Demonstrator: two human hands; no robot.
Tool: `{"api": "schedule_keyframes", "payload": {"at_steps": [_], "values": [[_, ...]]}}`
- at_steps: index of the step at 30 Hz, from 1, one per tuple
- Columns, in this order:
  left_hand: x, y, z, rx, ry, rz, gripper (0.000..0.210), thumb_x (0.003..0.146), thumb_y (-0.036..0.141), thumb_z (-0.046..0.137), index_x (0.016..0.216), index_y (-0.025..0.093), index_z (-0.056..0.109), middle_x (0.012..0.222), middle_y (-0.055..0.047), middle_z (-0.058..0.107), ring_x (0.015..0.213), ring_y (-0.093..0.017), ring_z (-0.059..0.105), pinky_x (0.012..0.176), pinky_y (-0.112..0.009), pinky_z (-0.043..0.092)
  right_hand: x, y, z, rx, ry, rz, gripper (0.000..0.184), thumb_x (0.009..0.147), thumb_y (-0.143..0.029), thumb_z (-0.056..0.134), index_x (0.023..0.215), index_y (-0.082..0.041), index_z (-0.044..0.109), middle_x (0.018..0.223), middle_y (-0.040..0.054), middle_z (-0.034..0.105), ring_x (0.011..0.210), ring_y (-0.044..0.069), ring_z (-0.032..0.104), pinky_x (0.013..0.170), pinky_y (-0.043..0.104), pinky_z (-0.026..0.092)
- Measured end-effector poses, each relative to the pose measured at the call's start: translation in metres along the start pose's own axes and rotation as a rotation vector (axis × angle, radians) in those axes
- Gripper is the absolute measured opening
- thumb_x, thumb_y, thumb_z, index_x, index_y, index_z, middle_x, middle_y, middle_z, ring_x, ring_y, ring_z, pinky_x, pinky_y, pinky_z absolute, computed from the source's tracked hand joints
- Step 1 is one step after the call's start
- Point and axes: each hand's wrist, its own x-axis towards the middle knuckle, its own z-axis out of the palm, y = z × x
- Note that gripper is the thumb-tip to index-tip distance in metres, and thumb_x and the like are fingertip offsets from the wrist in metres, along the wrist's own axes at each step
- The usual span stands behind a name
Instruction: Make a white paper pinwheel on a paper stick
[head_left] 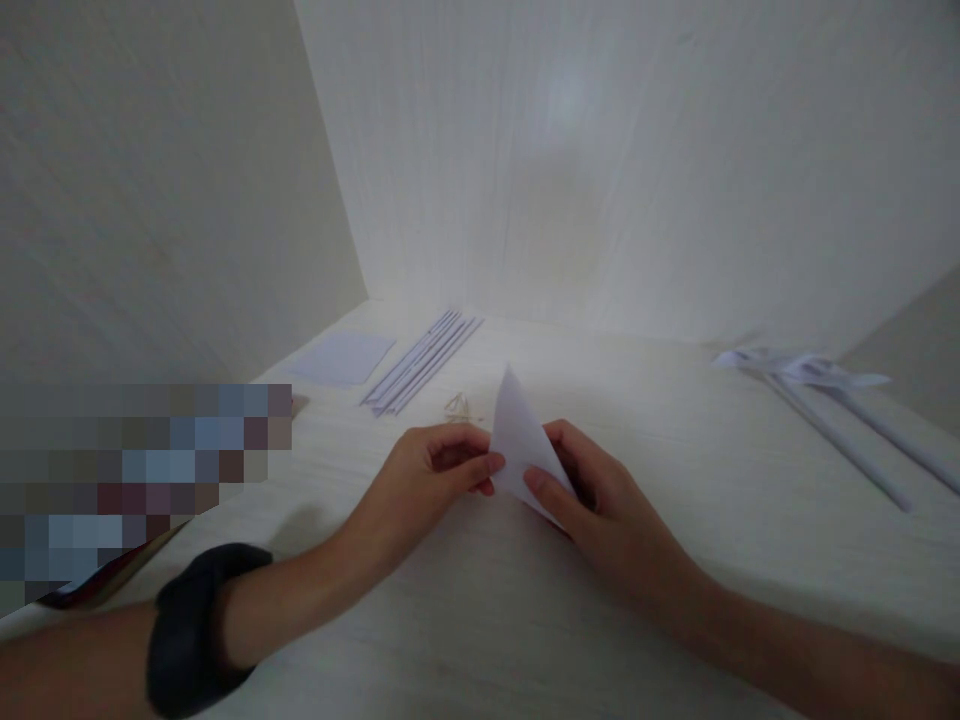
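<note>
A folded piece of white paper (523, 440), pointed at the top, is held up between both hands above the pale table. My left hand (442, 465) pinches its left edge between thumb and fingers. My right hand (589, 485) grips the right side, the thumb lying on the near face and the fingers behind. Just beyond my left hand lies a small heap of thin tan loops (457, 407), perhaps rubber bands. Parts of the fingers are hidden behind the paper.
Several thin white paper sticks (424, 362) lie side by side behind my left hand, with flat white paper (343, 358) left of them. At the right rest two white rods (840, 440) with folded paper at their ends. A blurred-out object (150, 490) is at the left. Pale walls (480, 150) enclose the table.
</note>
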Motion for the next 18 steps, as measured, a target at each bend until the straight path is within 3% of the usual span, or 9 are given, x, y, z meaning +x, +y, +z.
{"api": "schedule_keyframes", "payload": {"at_steps": [8,18], "values": [[0.001,-0.001,0.006,0.045,-0.041,0.038,0.008,0.072,0.03,0.068,0.071,0.024,0.072,0.069,0.0,0.07,0.067,-0.015,0.063,0.062,-0.024,0.046,0.004,0.003,0.0,-0.044,0.079,-0.026,0.011,0.084,-0.033,0.054,0.089,-0.024,0.059,0.079,0.0008,0.063,0.069,0.016,0.056,0.059,0.029,0.044],[0.003,0.0,0.008,0.031,-0.074,0.043,0.005,0.065,0.029,0.067,0.065,0.026,0.071,0.068,0.0,0.071,0.069,-0.02,0.066,0.064,-0.029,0.051,0.006,0.008,-0.009,-0.161,0.088,-0.111,0.008,0.085,-0.033,0.057,0.081,-0.027,0.059,0.069,0.0007,0.062,0.058,0.016,0.054,0.046,0.028,0.04]]}}
